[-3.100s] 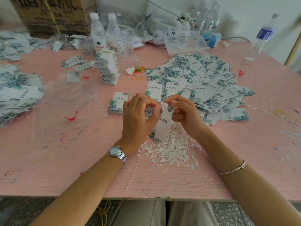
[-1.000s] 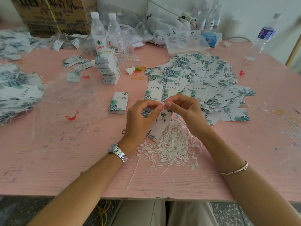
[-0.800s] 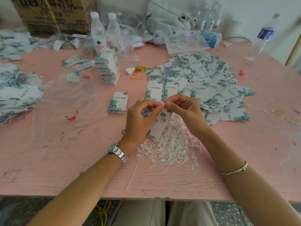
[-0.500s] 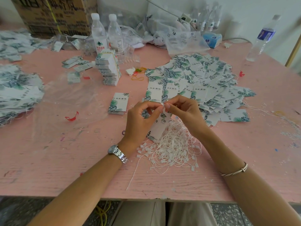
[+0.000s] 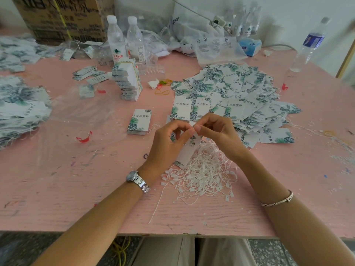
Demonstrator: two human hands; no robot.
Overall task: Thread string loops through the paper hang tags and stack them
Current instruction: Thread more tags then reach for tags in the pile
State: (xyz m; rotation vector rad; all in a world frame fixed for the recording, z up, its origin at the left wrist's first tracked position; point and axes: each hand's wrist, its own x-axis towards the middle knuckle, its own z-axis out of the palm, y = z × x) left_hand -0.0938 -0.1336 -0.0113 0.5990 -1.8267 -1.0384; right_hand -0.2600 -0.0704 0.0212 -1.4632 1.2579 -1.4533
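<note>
A white hang tag (image 5: 187,152) with a green leaf print hangs upright between my hands above the pink table (image 5: 80,191). My left hand (image 5: 166,144) pinches its top edge between thumb and forefinger. My right hand (image 5: 217,131) pinches at the same top edge, fingertips meeting those of the left; any string there is too thin to see. Under my hands lies a tangle of white string loops (image 5: 203,173). A wide heap of tags (image 5: 234,95) spreads behind my right hand. A small flat stack of tags (image 5: 139,121) lies left of my hands.
A tall stack of tags (image 5: 127,81) stands at the back left, with two water bottles (image 5: 124,39) behind it. More tags (image 5: 17,110) pile up at the left edge. A cardboard box (image 5: 63,18), plastic bags (image 5: 215,47) and another bottle (image 5: 309,47) line the back.
My hands lowered slightly and their fingertips came together at the tag's top edge; over the last second they have barely moved.
</note>
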